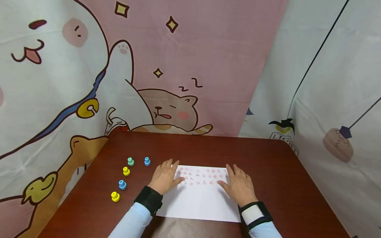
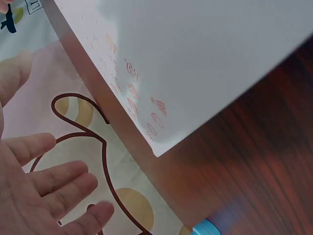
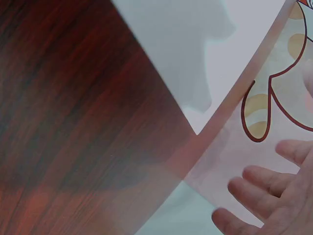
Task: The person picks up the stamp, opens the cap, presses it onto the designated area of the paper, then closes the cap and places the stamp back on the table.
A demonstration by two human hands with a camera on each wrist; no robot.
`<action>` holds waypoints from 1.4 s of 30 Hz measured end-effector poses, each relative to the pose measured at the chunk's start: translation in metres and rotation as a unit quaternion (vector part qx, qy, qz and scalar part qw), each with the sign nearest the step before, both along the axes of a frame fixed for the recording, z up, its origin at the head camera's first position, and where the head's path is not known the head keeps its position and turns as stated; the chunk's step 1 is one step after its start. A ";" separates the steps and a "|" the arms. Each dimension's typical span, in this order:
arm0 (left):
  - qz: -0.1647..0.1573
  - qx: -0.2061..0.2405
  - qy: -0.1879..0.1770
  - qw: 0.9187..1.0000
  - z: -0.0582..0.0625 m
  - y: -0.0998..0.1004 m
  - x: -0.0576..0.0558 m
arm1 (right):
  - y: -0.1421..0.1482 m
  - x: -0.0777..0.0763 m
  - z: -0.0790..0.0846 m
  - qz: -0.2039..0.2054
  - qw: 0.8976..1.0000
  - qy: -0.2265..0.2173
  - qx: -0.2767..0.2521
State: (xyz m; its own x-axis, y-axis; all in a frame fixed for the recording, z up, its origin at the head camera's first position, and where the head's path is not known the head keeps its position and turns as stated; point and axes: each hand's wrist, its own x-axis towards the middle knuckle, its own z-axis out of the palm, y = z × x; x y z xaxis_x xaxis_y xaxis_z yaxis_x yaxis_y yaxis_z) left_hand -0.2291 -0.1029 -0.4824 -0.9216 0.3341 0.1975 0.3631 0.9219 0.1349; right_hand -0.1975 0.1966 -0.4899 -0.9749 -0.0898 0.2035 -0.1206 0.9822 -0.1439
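Observation:
A white sheet of paper [image 1: 199, 203] lies on the brown table, with rows of small reddish printed marks [image 1: 197, 177] across its far part. My left hand [image 1: 164, 178] is over the sheet's far left corner, fingers spread and nearly straight. At the far right corner is my right hand [image 1: 239, 185], its thumb pointing inward over the paper. Both wrist views show the palm side of the left hand [image 2: 49, 191] and the right hand [image 3: 274, 196], fingers loosely extended with nothing held. The sheet's corners show beyond the fingers there.
Left of the paper stand several small knobbed plastic pegs, like toy stampers: a green one [image 1: 130, 161], blue ones [image 1: 122, 184] and yellow ones [image 1: 115, 196]. A cartoon-printed cloth [image 1: 208, 49] hangs behind the table [image 1: 285, 198]. A brownish patch [image 1: 190, 228] shows at the near edge.

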 end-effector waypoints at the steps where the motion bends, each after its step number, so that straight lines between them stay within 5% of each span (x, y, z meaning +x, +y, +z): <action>1: -0.002 0.003 0.006 1.000 0.000 -0.001 0.000 | 0.000 0.000 0.001 0.000 1.000 -0.004 -0.002; 22: 0.036 0.001 -0.010 0.999 -0.003 -0.025 -0.001 | -0.001 0.014 0.000 -0.008 0.997 -0.079 -0.014; 42: 0.130 -0.032 0.016 0.991 0.010 -0.061 -0.042 | -0.005 0.012 0.005 0.005 0.995 -0.095 -0.023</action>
